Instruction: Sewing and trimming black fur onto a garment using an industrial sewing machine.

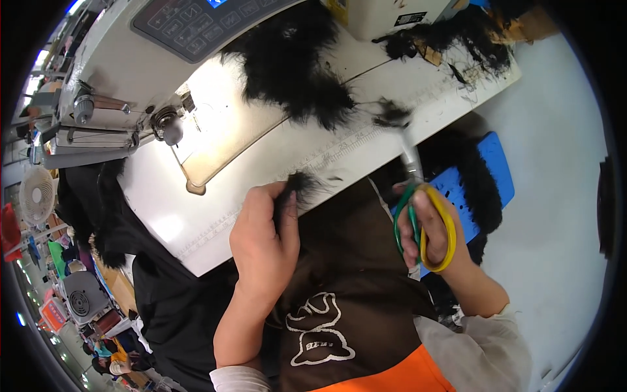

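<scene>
My left hand (264,238) is closed on a small tuft of black fur (302,185), pinched between thumb and fingers at the near edge of the white sewing machine table (225,212). To its right, my right hand (431,222) grips scissors (413,168) with one green and one yellow handle loop. Their blades point away from me over the table edge and are smeared by motion. A dark fluffy scrap (393,114) lies by the blade tips. Beyond my hands, a large piece of black fur (287,72) rests on the table.
The sewing machine head (114,72) with its control panel (196,29) stands at the far left. Black fur trimmings (450,46) litter the table's far right. A blue perforated seat (499,170) with black fur on it is at right. Black cloth (163,300) hangs at the left.
</scene>
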`<state>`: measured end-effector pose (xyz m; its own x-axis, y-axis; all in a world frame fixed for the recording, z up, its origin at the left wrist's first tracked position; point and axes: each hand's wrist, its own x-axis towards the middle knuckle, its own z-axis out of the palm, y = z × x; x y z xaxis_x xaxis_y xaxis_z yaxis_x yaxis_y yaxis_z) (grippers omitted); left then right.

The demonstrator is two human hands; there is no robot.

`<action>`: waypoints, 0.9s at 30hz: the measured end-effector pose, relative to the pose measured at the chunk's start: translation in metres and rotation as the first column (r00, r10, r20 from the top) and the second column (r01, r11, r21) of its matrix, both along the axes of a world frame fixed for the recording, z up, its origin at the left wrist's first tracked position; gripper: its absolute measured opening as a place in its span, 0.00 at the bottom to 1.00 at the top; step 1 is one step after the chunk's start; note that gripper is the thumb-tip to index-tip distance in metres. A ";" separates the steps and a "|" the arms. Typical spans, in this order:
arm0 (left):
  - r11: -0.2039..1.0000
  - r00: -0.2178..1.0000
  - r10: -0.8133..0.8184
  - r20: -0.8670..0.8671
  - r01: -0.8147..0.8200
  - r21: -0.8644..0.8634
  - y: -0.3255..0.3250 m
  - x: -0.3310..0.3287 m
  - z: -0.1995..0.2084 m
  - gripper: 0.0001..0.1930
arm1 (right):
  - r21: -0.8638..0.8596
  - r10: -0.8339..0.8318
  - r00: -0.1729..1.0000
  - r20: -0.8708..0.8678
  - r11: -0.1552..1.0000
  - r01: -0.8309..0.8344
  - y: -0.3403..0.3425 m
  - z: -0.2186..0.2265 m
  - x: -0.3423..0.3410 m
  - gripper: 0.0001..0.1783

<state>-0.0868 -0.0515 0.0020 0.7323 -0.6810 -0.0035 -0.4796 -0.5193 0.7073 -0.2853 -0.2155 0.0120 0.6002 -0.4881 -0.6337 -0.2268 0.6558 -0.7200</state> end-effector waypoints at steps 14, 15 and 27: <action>0.976 0.959 -0.203 0.200 0.214 -0.032 -0.020 0.011 0.000 0.14 | -0.525 0.491 0.836 -0.244 0.658 -0.540 0.011 0.000 0.015 0.23; 0.976 0.958 -0.204 0.199 0.215 -0.031 -0.020 0.010 0.001 0.14 | -0.553 0.503 0.826 -0.253 0.625 -0.551 0.012 0.000 0.015 0.23; 0.977 0.962 -0.209 0.175 0.211 0.012 -0.019 0.015 0.009 0.13 | -0.511 0.489 0.832 -0.263 0.661 -0.550 0.008 0.004 0.018 0.24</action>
<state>-0.0720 -0.0708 0.0114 0.5616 -0.8191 0.1167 -0.6934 -0.3890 0.6065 -0.2669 -0.2072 0.0165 0.8159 -0.3896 -0.4272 -0.4947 -0.0878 -0.8646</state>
